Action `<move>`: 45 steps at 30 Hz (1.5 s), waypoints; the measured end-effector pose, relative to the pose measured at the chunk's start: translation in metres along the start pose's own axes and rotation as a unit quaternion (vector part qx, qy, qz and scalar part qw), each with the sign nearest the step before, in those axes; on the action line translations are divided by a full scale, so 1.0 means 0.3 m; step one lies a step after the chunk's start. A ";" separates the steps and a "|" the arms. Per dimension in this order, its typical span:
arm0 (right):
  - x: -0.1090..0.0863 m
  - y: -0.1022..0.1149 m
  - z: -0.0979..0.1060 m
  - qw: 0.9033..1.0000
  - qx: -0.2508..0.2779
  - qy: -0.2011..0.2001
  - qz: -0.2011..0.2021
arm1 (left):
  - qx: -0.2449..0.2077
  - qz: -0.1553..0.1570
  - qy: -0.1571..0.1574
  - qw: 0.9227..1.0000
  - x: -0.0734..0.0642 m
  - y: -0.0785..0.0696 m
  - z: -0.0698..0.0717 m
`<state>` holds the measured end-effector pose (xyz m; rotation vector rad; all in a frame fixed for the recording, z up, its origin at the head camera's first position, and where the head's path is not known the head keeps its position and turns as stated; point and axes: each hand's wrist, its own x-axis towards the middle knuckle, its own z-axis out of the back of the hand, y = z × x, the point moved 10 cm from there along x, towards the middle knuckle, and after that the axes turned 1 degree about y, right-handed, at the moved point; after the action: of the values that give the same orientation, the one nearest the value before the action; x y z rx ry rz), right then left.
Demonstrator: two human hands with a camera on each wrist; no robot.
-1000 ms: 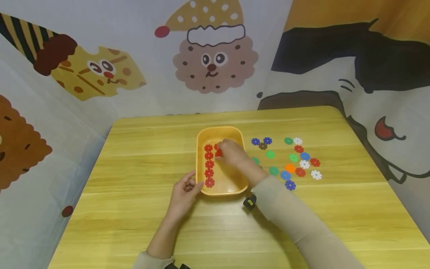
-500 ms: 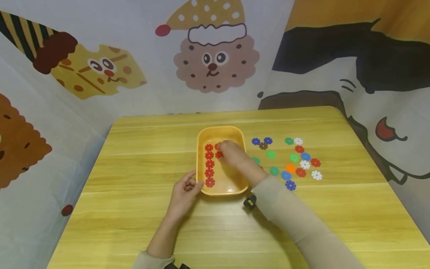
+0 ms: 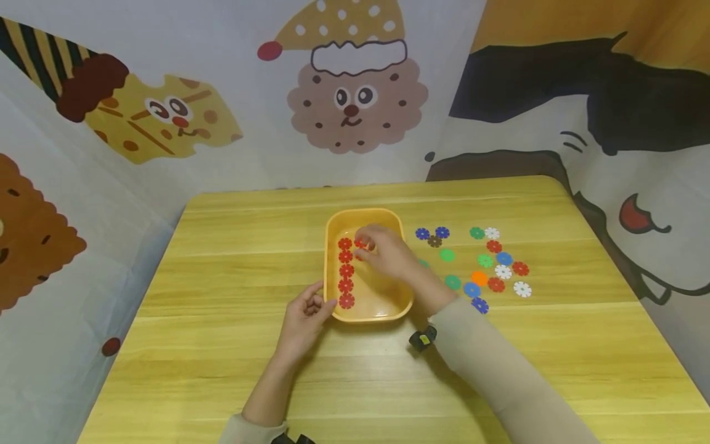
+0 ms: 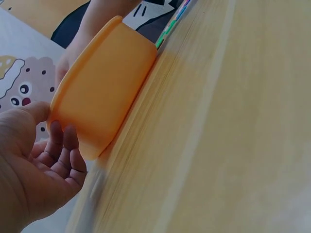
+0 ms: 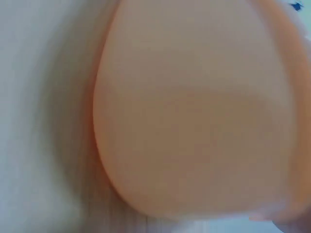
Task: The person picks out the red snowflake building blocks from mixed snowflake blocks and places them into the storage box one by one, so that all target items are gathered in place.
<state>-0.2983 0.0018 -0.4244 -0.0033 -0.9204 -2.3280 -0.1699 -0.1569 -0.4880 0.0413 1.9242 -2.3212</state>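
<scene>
A yellow plastic tray (image 3: pixel 383 301) stands on the table, with red snowflake discs (image 3: pixel 346 271) in a column along its left side. Another red snowflake disc (image 3: pixel 360 242) lies at the top of a second column; one just below it is mostly hidden by my right hand (image 3: pixel 388 251). That hand hovers low inside the tray, thumb and forefinger a little apart, with nothing visible between them. My left hand (image 3: pixel 304 320) holds the tray's near left corner. In the left wrist view, its thumb is at the rim and its curled fingers touch the orange-looking outer wall (image 4: pixel 104 82).
Right of the tray, loose snowflake discs lie flat on the wooden table (image 3: pixel 222 271): a green one (image 3: pixel 447 254), a white one (image 3: pixel 522 289), an orange one (image 3: pixel 479 279) and several others. A printed cloth (image 3: pixel 233 37) hangs behind the table.
My right hand has let go of a red snowflake disc in the second column, and its thumb and forefinger have parted. The right forearm has shifted slightly rightward. My left hand has stayed put.
</scene>
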 end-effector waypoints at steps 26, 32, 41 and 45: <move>-0.260 -0.265 0.258 0.974 0.125 -0.163 -0.092 | -0.013 0.007 0.009 1.000 0.007 -0.003 -0.007; -0.311 -0.331 0.279 0.977 0.097 -0.155 -0.105 | -0.007 0.009 0.009 1.000 0.009 -0.004 -0.007; -0.388 -0.433 0.324 0.971 0.064 -0.133 -0.189 | -0.007 0.003 0.013 1.000 0.011 -0.004 -0.011; -0.408 -0.456 0.336 0.972 0.052 -0.119 -0.193 | -0.002 0.007 0.009 1.000 0.012 -0.001 -0.008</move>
<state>-0.2976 0.2083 -0.4594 -0.0666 -1.2570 -2.6745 -0.1735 -0.1549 -0.4887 0.0755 1.9319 -2.3157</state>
